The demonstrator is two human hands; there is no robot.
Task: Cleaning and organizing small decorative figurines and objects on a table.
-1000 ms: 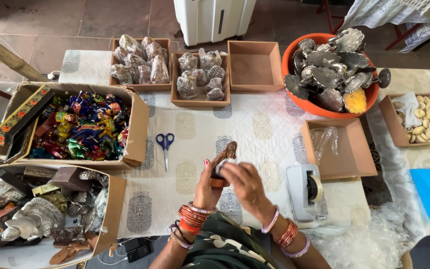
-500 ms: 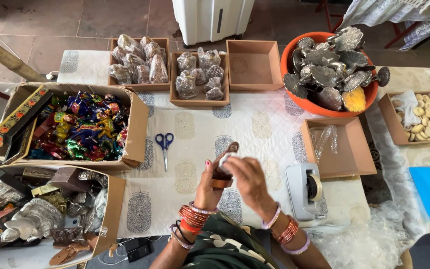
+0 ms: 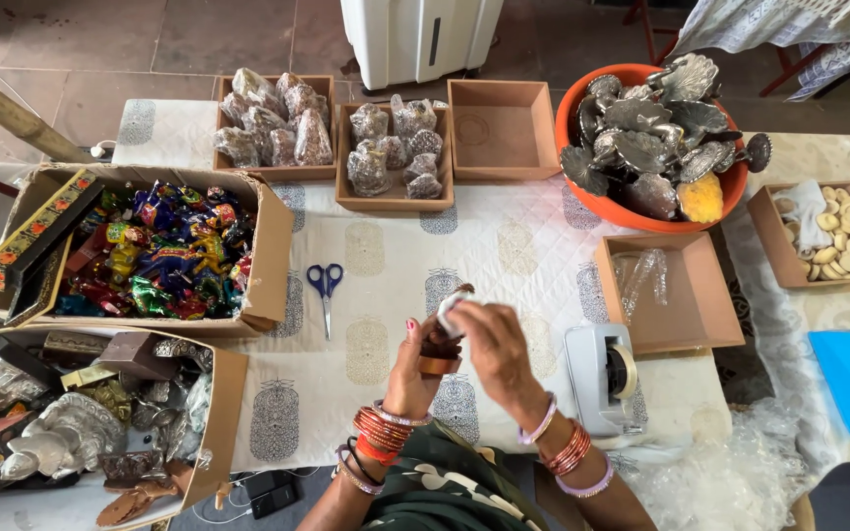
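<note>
My left hand grips a small brown figurine from below, just above the patterned cloth. From the right, my right hand closes over it, fingertips pinching a whitish wrap at its top. Both wrists wear several bangles. Most of the figurine is hidden by my fingers.
Blue-handled scissors lie to the left, a grey tape dispenser to the right. An orange bowl holds metal pieces. Cardboard trays stand at the back, another at the right. Cardboard boxes of coloured items stand on the left.
The figurine has been turned more upright between my hands, and my right hand's fingers have moved up over its top, bringing the whitish wrap around it.
</note>
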